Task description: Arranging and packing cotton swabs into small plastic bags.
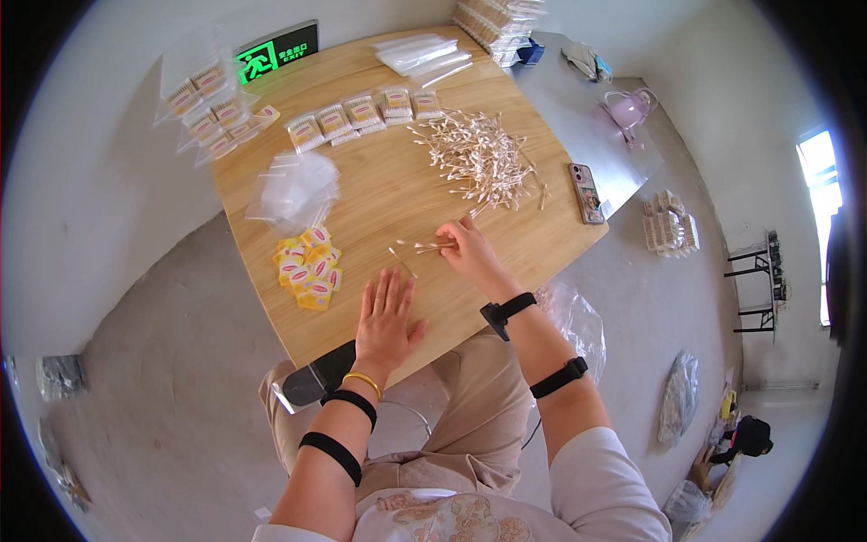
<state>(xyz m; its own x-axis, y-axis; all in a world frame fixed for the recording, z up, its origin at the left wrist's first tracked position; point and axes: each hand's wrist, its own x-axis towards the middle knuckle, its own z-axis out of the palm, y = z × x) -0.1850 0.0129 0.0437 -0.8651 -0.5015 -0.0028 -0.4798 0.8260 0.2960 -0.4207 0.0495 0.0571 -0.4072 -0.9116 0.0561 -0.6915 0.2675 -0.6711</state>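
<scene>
A green sign [278,52] shows at left, a phone [585,193] and pink jug [627,110] at right

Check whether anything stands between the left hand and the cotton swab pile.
Yes: the right hand, pinching a few swabs, is partly between the left hand and the swab pile. A loose swab also lies by the left fingertips.

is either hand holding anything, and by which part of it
The right hand pinches cotton swabs toward their right ends, left tips free; count unclear. The left hand holds nothing, spread over the table.
</scene>
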